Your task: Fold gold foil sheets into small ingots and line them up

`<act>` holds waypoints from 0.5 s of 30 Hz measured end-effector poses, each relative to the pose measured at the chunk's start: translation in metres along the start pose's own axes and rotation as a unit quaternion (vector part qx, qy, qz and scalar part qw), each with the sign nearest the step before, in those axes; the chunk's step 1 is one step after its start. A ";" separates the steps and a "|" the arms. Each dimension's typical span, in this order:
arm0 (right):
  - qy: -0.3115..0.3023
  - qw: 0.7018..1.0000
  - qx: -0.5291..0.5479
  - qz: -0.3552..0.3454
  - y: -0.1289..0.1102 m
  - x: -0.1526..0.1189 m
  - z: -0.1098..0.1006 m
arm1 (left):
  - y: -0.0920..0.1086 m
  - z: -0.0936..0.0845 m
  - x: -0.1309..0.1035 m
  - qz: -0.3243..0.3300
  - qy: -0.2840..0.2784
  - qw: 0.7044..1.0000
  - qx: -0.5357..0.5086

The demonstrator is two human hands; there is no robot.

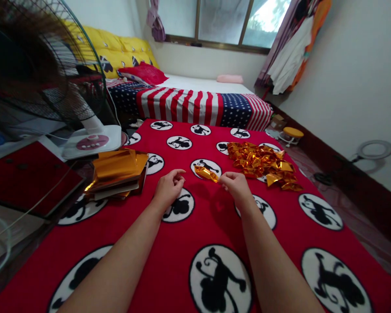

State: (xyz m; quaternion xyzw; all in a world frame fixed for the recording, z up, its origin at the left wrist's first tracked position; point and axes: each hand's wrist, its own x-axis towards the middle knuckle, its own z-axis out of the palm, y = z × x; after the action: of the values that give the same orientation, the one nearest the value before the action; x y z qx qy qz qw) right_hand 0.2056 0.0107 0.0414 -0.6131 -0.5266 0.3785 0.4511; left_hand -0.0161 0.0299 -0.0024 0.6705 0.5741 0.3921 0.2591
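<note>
On the left I have a fan (94, 125), and just right of it a loose stack of gold foil sheets (117, 167) on the red cloth (215, 221). Next comes the left hand (167, 189), released and empty, its fingers loosely bent, apart from the foil. In the middle, between the hands, I see the folded foil piece (206, 173); the right hand (236, 187) pinches its right end in the fingertips, leaving the left end free. Farther right lies a heap of shiny folded pieces (260, 161). I judge the piece in the fingers to be very light, thin and crisp, holding a crease but crushing under a hard squeeze, and its glossy face probably slides against skin. I would take it by the narrow ends, with a gentle pinch, and spare the puffed middle, which looks easiest to dent.
</note>
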 end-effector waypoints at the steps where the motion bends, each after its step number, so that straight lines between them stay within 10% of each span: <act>1: -0.005 1.000 -0.002 -0.006 -0.001 0.000 -0.001 | 0.000 0.000 0.000 0.000 0.000 1.000 -0.003; 7: -0.033 0.987 -0.135 -0.082 0.001 0.000 -0.016 | -0.001 0.001 -0.001 -0.003 -0.001 1.000 -0.026; 15: -0.007 0.857 -0.440 -0.268 0.004 -0.008 -0.104 | -0.003 0.002 0.001 0.000 0.002 0.999 -0.032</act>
State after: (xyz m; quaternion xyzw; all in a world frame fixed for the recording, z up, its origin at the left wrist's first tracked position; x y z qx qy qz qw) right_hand 0.3037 -0.0134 0.0692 -0.5804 -0.7851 -0.0236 0.2149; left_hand -0.0163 0.0315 -0.0061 0.6608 0.5617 0.4121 0.2791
